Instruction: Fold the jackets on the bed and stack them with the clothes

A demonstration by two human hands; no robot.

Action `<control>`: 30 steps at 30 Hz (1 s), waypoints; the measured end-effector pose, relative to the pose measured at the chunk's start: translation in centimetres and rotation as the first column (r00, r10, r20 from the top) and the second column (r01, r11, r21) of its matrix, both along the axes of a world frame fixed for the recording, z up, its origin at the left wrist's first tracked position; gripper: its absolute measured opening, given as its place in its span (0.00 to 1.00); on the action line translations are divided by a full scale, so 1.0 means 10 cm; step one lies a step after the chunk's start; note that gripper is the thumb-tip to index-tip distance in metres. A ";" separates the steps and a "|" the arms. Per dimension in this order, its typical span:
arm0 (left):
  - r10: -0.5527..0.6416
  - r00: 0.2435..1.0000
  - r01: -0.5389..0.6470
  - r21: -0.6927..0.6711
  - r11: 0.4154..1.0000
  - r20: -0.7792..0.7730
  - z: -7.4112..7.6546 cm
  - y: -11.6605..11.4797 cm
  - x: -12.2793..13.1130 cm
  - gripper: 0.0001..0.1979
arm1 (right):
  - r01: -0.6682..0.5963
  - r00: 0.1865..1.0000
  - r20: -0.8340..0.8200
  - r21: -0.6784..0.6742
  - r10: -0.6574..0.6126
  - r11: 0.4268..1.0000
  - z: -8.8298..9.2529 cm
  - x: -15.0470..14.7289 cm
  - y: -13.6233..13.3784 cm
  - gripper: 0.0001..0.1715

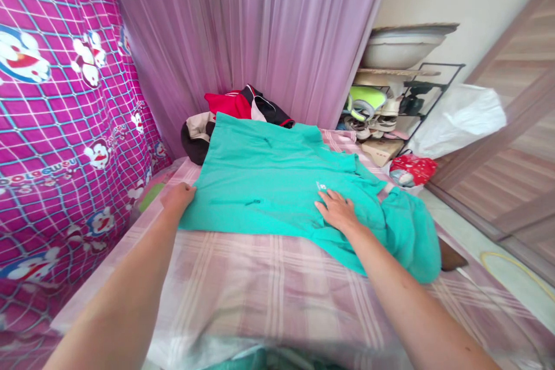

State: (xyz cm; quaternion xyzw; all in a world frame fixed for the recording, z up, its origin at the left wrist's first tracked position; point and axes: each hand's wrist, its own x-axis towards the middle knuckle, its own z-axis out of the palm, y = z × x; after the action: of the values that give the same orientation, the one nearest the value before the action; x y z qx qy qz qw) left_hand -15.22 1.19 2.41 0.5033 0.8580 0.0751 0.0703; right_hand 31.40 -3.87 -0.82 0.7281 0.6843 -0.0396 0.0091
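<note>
A turquoise jacket (277,176) lies spread across the table, with a zipped pocket and a small white logo on its upper side. Its hem end is to the left, and a sleeve lies bunched to the right. My left hand (181,195) is closed on the hem at the left edge of the jacket. Resting flat on the fabric near the logo, my right hand (337,209) has its fingers apart and holds nothing.
Behind the jacket are folded red and black clothes (243,103). A pink plaid cloth (260,283) covers the table. At right stand a shoe rack (427,110) and a white plastic bag (459,118). A dark phone-like object (452,255) with a cable lies beside the sleeve.
</note>
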 end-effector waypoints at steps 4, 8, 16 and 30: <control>0.022 1.000 -0.021 0.017 1.000 -0.021 -0.04 -0.04 0.01 0.20 | 0.006 1.000 -0.004 0.017 -0.006 1.000 -0.03 0.00 0.00 0.33; -0.005 1.000 0.005 -0.006 1.000 -0.026 0.01 -0.04 -0.01 0.21 | 0.011 1.000 -0.010 0.023 -0.010 1.000 -0.02 0.00 -0.02 0.32; -0.356 0.888 0.412 0.158 0.897 -0.292 -0.27 -0.32 0.38 0.33 | -0.119 0.986 -0.108 0.071 0.127 0.990 0.18 -0.53 0.00 0.32; -0.390 0.886 0.416 0.057 0.908 -0.250 -0.41 -0.48 0.61 0.35 | 0.281 0.960 0.013 0.010 -0.281 0.960 0.00 0.81 0.04 0.36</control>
State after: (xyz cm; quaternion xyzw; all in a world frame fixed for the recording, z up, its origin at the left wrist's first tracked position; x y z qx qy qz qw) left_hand -9.08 -3.60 -1.67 0.6789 0.7314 0.0461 -0.0446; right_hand 39.46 -3.51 -0.82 0.8182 0.5740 -0.0324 0.0053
